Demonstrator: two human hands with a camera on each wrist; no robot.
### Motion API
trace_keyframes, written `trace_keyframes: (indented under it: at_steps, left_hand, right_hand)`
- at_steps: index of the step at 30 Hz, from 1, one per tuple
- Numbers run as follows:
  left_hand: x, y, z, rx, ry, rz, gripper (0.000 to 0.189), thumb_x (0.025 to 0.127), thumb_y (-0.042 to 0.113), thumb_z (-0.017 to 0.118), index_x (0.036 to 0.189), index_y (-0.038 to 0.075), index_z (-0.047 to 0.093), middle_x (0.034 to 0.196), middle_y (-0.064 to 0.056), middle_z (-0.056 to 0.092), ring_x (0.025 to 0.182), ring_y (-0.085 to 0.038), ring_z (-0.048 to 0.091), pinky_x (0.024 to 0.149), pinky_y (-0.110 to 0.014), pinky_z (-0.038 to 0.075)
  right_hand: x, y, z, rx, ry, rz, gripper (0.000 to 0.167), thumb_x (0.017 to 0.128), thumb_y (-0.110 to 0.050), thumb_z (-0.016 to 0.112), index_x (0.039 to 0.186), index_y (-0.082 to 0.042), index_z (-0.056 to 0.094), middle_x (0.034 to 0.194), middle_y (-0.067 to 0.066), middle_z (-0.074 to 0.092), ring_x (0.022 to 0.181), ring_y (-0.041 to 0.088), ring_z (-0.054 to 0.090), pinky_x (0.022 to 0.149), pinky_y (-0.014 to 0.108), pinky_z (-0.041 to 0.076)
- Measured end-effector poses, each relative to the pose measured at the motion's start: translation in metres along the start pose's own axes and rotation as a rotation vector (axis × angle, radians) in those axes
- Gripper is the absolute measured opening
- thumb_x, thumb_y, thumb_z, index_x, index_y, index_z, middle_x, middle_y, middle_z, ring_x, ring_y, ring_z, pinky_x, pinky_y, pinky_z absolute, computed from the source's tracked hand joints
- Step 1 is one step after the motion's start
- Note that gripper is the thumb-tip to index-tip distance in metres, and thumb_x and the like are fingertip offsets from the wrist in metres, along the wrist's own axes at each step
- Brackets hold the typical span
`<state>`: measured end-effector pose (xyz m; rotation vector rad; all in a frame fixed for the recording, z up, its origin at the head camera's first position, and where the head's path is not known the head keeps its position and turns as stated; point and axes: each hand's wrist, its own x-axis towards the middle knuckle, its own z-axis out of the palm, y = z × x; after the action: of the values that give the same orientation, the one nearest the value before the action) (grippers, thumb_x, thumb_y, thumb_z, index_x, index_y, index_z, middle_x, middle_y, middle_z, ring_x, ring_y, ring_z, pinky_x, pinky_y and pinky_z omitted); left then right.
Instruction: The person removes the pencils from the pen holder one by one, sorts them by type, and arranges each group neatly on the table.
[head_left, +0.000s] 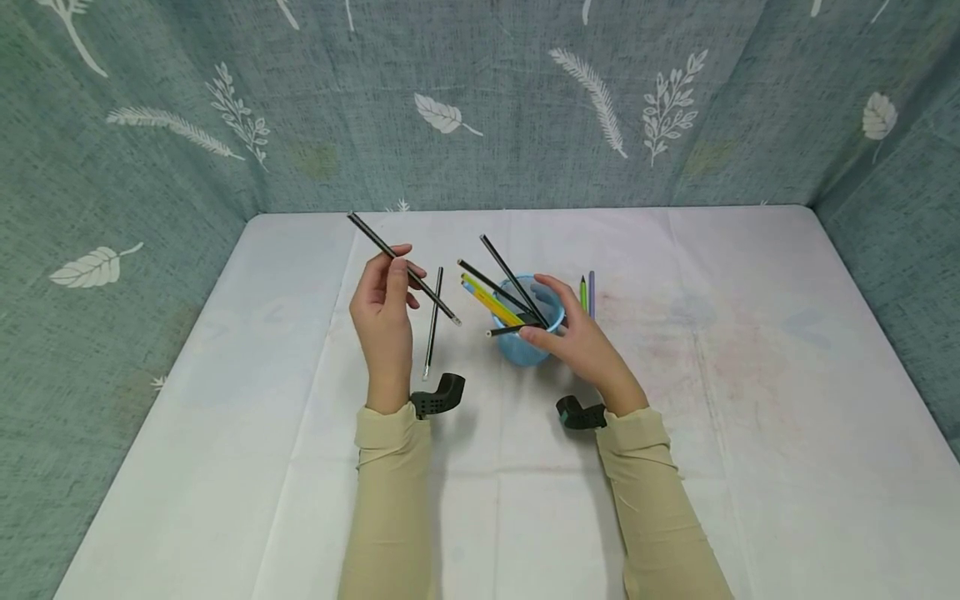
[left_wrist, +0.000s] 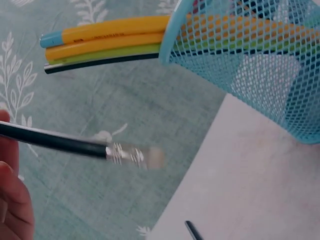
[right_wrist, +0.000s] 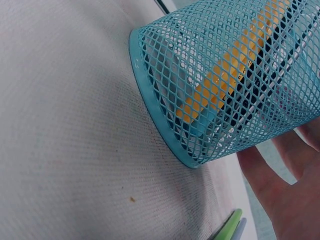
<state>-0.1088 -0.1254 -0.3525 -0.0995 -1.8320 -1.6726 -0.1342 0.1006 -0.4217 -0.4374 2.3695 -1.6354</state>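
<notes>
My left hand [head_left: 384,312] pinches a black pencil [head_left: 370,233] between thumb and fingers, held slantwise above the table. In the left wrist view this pencil's pale eraser end [left_wrist: 152,157] points toward the cup, apart from it. My right hand [head_left: 588,342] grips a light-blue mesh pencil cup [head_left: 521,352] near its rim, thumb and fingers on either side. Yellow pencils [left_wrist: 117,26], a green one and several black ones lean out of the cup to the left. Whether the cup's base touches the table I cannot tell.
Another black pencil [head_left: 432,333] lies on the white-covered table [head_left: 495,517] between my left hand and the cup. A green pencil [head_left: 582,292] and a purple pencil [head_left: 592,293] lie behind my right hand. A leaf-patterned curtain [head_left: 480,100] hangs behind the table.
</notes>
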Motion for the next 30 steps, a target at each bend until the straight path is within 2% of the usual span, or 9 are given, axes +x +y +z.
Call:
trace_keyframes:
  at_steps: [3, 7, 12, 18, 21, 24, 26, 30]
  left_hand:
    - [0.0, -0.002, 0.0, 0.074, -0.035, -0.038, 0.021, 0.093, 0.021, 0.049, 0.105, 0.01, 0.063, 0.08, -0.015, 0.06, 0.07, -0.026, 0.05, 0.054, -0.028, 0.041]
    - [-0.001, -0.004, 0.0, 0.154, -0.048, -0.086, 0.022, 0.091, 0.026, 0.051, 0.105, 0.015, 0.065, 0.08, -0.012, 0.06, 0.062, -0.026, 0.047, 0.052, -0.027, 0.041]
    - [-0.001, -0.01, -0.003, 0.178, -0.046, -0.125, 0.023, 0.091, 0.03, 0.051, 0.107, 0.019, 0.065, 0.079, -0.014, 0.06, 0.063, -0.024, 0.055, 0.046, -0.024, 0.039]
    - [0.0, -0.041, -0.01, 0.173, -0.053, -0.159, 0.03, 0.09, 0.038, 0.05, 0.112, 0.022, 0.062, 0.077, -0.008, 0.062, 0.062, -0.021, 0.062, 0.038, -0.027, 0.039]
    - [0.001, -0.061, -0.011, 0.21, -0.063, -0.179, 0.033, 0.089, 0.042, 0.05, 0.112, 0.022, 0.062, 0.077, -0.007, 0.062, 0.06, -0.019, 0.062, 0.035, -0.036, 0.036]
    - [0.0, -0.074, -0.01, 0.227, -0.068, -0.211, 0.034, 0.087, 0.045, 0.051, 0.111, 0.023, 0.063, 0.077, -0.007, 0.062, 0.059, -0.019, 0.061, 0.034, -0.042, 0.033]
    - [-0.001, -0.078, -0.008, 0.23, -0.071, -0.233, 0.034, 0.087, 0.045, 0.051, 0.111, 0.024, 0.063, 0.077, -0.007, 0.061, 0.059, -0.019, 0.061, 0.034, -0.043, 0.033]
    - [-0.004, -0.075, -0.003, 0.256, -0.086, -0.273, 0.031, 0.089, 0.041, 0.051, 0.111, 0.024, 0.062, 0.078, -0.006, 0.061, 0.06, -0.019, 0.061, 0.034, -0.04, 0.037]
  right_hand:
    - [0.0, 0.0, 0.0, 0.003, 0.004, -0.006, 0.073, 0.075, -0.054, 0.063, 0.135, -0.047, 0.022, 0.141, -0.015, 0.019, 0.129, 0.02, 0.024, 0.095, 0.054, 0.029]
    - [0.001, 0.001, 0.0, 0.014, 0.002, -0.008, 0.074, 0.075, -0.053, 0.063, 0.136, -0.045, 0.022, 0.141, -0.014, 0.021, 0.128, 0.019, 0.026, 0.095, 0.053, 0.029]
    - [0.0, -0.003, -0.001, 0.027, -0.017, 0.006, 0.074, 0.076, -0.05, 0.063, 0.137, -0.042, 0.022, 0.142, -0.011, 0.02, 0.128, 0.019, 0.025, 0.096, 0.052, 0.029]
    - [-0.008, -0.023, -0.005, 0.067, -0.038, 0.0, 0.072, 0.081, -0.037, 0.064, 0.14, -0.031, 0.022, 0.143, 0.002, 0.022, 0.128, 0.028, 0.026, 0.096, 0.053, 0.028]
    - [-0.011, -0.03, -0.005, 0.06, -0.038, -0.003, 0.072, 0.082, -0.034, 0.063, 0.141, -0.028, 0.022, 0.143, 0.005, 0.022, 0.128, 0.03, 0.026, 0.096, 0.054, 0.027]
    - [-0.012, -0.031, -0.005, 0.056, -0.036, 0.004, 0.071, 0.082, -0.034, 0.063, 0.141, -0.027, 0.022, 0.144, 0.004, 0.021, 0.128, 0.028, 0.025, 0.096, 0.054, 0.027]
    - [-0.012, -0.031, -0.005, 0.055, -0.034, 0.011, 0.071, 0.082, -0.034, 0.063, 0.14, -0.029, 0.022, 0.144, 0.002, 0.02, 0.129, 0.027, 0.024, 0.097, 0.053, 0.026]
    - [-0.012, -0.031, -0.005, 0.054, -0.033, 0.014, 0.07, 0.082, -0.035, 0.063, 0.139, -0.034, 0.022, 0.144, 0.0, 0.019, 0.129, 0.025, 0.023, 0.097, 0.053, 0.026]
